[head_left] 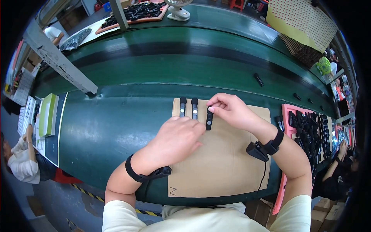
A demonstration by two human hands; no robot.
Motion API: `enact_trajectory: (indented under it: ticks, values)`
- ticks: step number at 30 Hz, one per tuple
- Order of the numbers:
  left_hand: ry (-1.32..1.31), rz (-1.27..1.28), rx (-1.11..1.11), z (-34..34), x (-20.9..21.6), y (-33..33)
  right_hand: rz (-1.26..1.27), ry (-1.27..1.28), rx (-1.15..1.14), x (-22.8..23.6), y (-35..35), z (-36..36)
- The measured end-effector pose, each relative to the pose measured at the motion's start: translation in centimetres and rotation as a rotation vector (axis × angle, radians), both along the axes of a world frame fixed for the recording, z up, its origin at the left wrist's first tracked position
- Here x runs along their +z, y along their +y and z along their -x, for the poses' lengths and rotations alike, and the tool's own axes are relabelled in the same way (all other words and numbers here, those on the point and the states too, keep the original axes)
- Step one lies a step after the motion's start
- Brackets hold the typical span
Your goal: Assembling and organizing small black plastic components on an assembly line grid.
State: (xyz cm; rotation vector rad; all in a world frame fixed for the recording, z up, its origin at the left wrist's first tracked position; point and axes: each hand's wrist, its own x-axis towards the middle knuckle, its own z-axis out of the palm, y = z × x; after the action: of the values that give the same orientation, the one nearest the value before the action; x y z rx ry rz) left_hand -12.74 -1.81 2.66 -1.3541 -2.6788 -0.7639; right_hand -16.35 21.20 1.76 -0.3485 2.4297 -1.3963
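My right hand (234,112) pinches the dark upper end of a small black clip-on microphone (209,120) between thumb and fingers. It stands lengthwise on a brown cardboard sheet (224,166), a round pale spot on its face. Left of it two similar microphones with foam tops, one outer (182,107) and one inner (194,108), lie side by side at the cardboard's far edge. My left hand (172,139) hovers over or rests at their lower ends, fingers loosely bent and thumb apart. Nothing shows in it, though its palm is hidden. Black straps with small boxes circle both wrists.
Right of the cardboard, a pink foam tray (286,116) holds many black microphones. A loose one (258,79) lies on the green conveyor (154,58) beyond, with several smaller pieces farther right. A grey post (65,62) rises at left. Co-workers sit at both sides.
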Motion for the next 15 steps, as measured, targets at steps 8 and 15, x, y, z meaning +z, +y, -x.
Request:
enact_trajectory:
  ticks: [8, 15]
  values:
    - [-0.104, 0.136, -0.068, -0.4, -0.7, 0.5, -0.169, 0.078, -0.077, -1.6, -0.6, 2.4]
    - [-0.109, 0.142, -0.069, -0.5, -0.7, 0.5, -0.27, 0.115, -0.09, -1.4, -1.0, 2.9]
